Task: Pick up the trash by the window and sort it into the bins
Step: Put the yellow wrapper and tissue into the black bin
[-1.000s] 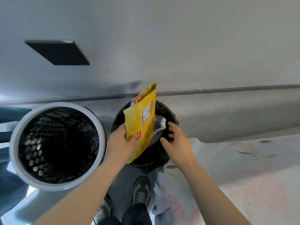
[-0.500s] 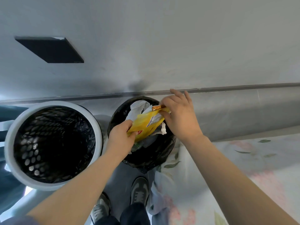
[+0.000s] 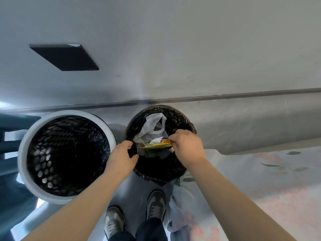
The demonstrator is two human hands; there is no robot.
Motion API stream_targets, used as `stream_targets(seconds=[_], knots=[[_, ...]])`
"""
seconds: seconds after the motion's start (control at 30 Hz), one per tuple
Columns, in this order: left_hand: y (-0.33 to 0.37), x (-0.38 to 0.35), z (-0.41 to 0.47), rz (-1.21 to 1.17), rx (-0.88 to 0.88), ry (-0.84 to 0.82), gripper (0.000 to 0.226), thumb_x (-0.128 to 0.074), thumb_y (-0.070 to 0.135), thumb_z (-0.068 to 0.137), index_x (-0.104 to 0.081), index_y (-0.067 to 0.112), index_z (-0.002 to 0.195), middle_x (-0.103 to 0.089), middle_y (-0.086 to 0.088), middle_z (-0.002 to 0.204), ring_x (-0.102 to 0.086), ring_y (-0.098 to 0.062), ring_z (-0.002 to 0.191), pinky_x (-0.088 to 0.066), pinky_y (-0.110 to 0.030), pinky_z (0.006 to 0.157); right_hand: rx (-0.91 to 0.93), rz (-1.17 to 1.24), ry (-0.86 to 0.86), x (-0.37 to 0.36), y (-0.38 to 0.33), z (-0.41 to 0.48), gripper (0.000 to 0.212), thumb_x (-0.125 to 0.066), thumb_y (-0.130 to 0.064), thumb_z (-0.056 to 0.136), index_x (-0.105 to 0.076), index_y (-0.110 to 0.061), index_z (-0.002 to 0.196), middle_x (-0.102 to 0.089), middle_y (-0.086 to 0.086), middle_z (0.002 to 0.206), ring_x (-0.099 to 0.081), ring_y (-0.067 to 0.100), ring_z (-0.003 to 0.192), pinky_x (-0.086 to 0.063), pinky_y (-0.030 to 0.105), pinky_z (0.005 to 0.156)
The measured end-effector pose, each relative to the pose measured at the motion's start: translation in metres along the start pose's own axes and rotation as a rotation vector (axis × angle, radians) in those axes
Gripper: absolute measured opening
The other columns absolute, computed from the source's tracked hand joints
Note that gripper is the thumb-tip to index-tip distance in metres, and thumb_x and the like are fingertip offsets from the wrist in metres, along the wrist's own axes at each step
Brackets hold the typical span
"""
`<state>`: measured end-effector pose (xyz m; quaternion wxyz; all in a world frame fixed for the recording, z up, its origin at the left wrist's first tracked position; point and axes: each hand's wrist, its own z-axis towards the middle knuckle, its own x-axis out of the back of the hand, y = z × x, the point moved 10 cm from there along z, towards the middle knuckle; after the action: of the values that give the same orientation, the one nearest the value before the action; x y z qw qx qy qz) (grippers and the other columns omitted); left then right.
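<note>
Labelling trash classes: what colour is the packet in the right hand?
Yellow packet, orange strip at the end; head view shows it.

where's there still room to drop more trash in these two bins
The white bin is free inside its mesh wall; only liner shows. The black bin is crowded: white plastic bag, yellow packet pinched by the right hand, left hand gripping its rim.
</note>
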<state>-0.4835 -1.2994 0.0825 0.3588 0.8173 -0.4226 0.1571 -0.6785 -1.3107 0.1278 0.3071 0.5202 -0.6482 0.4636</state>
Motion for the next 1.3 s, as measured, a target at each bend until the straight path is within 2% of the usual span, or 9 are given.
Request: stream_targets(seconds=[0.2,0.33,0.43,0.6,0.7,0.9,1.03,1.13,1.3], knots=[[-0.011,-0.002,0.000,0.041,-0.010,-0.010,0.052,-0.064,0.018,0.088,-0.047,0.011,0.136,-0.053,-0.008,0.134,-0.052,-0.023,0.123,-0.043,-0.034,0.103,-0.109,-0.063,-0.126,-0.023,0.007,-0.003,0.017,-0.052,-0.010,0.089,-0.064,-0.018,0.097,-0.057,0.003,0.093,-0.056,0.025,0.089,-0.033,0.030,0.062],[-0.013,-0.003,-0.001,0.043,-0.014,0.001,0.054,-0.062,0.018,0.088,-0.044,0.010,0.138,-0.052,-0.009,0.135,-0.051,-0.024,0.124,-0.045,-0.036,0.102,-0.217,-0.063,-0.177,-0.032,0.014,-0.002,0.013,-0.053,-0.013,0.090,-0.062,-0.018,0.097,-0.049,0.001,0.085,-0.055,0.024,0.075,-0.031,0.027,0.053],[-0.014,-0.003,-0.001,0.044,-0.018,0.014,0.053,-0.062,0.018,0.088,-0.045,0.011,0.138,-0.052,-0.008,0.134,-0.052,-0.023,0.123,-0.045,-0.035,0.100,-0.241,-0.071,-0.221,-0.040,0.012,-0.001,0.014,-0.054,-0.014,0.092,-0.061,-0.018,0.103,-0.049,0.001,0.086,-0.049,0.022,0.071,-0.034,0.028,0.057],[-0.015,-0.001,-0.002,0.037,-0.020,0.032,0.052,-0.061,0.018,0.089,-0.045,0.012,0.137,-0.053,-0.006,0.134,-0.052,-0.021,0.121,-0.044,-0.032,0.098,-0.272,-0.054,-0.254,-0.053,0.008,-0.005,0.017,-0.053,-0.012,0.092,-0.059,-0.017,0.107,-0.052,0.002,0.089,-0.049,0.022,0.073,-0.035,0.029,0.060],[-0.012,0.000,-0.006,0.005,-0.024,0.024,0.053,-0.062,0.020,0.089,-0.045,0.013,0.138,-0.051,-0.005,0.137,-0.050,-0.020,0.125,-0.041,-0.031,0.102,-0.317,0.018,-0.196,-0.047,0.010,-0.008,0.017,-0.052,-0.018,0.093,-0.058,-0.015,0.110,-0.057,0.005,0.100,-0.056,0.025,0.086,-0.036,0.030,0.063],[0.003,0.020,-0.025,-0.060,-0.043,0.017,0.051,-0.062,0.019,0.089,-0.047,0.013,0.137,-0.055,-0.002,0.133,-0.053,-0.015,0.121,-0.040,-0.026,0.099,-0.267,0.068,-0.031,-0.004,0.000,-0.024,0.041,-0.061,-0.027,0.089,-0.051,-0.020,0.127,-0.056,0.001,0.120,-0.050,0.024,0.113,-0.040,0.035,0.098],[0.022,0.048,-0.050,-0.091,-0.066,0.006,0.044,-0.063,0.020,0.089,-0.052,0.015,0.131,-0.057,0.000,0.129,-0.053,-0.015,0.121,-0.043,-0.030,0.103,-0.315,0.130,-0.024,0.029,-0.009,-0.045,0.030,-0.059,-0.026,0.090,-0.054,-0.021,0.120,-0.056,0.000,0.112,-0.053,0.022,0.104,-0.048,0.031,0.082],[0.040,0.071,-0.078,-0.124,-0.078,-0.008,0.041,-0.064,0.019,0.088,-0.054,0.015,0.128,-0.059,0.000,0.125,-0.055,-0.014,0.116,-0.045,-0.029,0.100,-0.334,0.144,-0.044,0.054,-0.024,-0.063,0.018,-0.056,-0.027,0.091,-0.057,-0.022,0.109,-0.058,0.000,0.104,-0.056,0.021,0.096,-0.043,0.029,0.069],[0.067,0.118,-0.139,-0.165,-0.088,-0.037,0.038,-0.062,0.018,0.089,-0.055,0.016,0.126,-0.060,0.000,0.122,-0.057,-0.014,0.110,-0.045,-0.024,0.092,-0.336,0.196,0.001,0.121,-0.065,-0.096,0.023,-0.057,-0.029,0.091,-0.059,-0.024,0.113,-0.060,-0.003,0.108,-0.059,0.019,0.095,-0.048,0.031,0.074]])
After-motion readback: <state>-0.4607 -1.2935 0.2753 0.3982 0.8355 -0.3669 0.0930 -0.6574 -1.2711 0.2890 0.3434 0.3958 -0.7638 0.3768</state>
